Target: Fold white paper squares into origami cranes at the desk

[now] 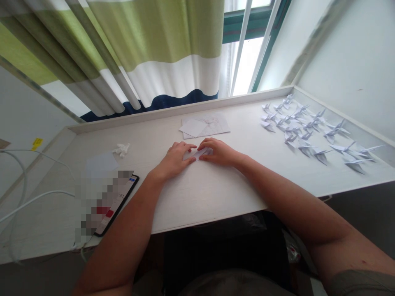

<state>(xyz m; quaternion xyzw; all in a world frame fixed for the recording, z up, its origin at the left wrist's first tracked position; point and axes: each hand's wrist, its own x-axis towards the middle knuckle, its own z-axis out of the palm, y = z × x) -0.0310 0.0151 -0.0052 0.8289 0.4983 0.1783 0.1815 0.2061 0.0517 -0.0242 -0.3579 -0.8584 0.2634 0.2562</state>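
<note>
A small piece of folded white paper [197, 154] lies on the white desk [203, 193], just in front of me. My left hand [174, 160] and my right hand [217, 152] press on it from either side, and their fingertips nearly meet above it. The fingers hide part of the fold, so its exact shape cannot be made out. Both hands rest on the desk surface.
Sheets of paper with a printed diagram [205, 125] lie beyond my hands. Several white origami cranes [304, 127] stand at the right. On the left are a crumpled white tissue [121, 150], a pale paper square [101, 162], a phone [108, 203] with a blurred screen and a white cable [33, 199].
</note>
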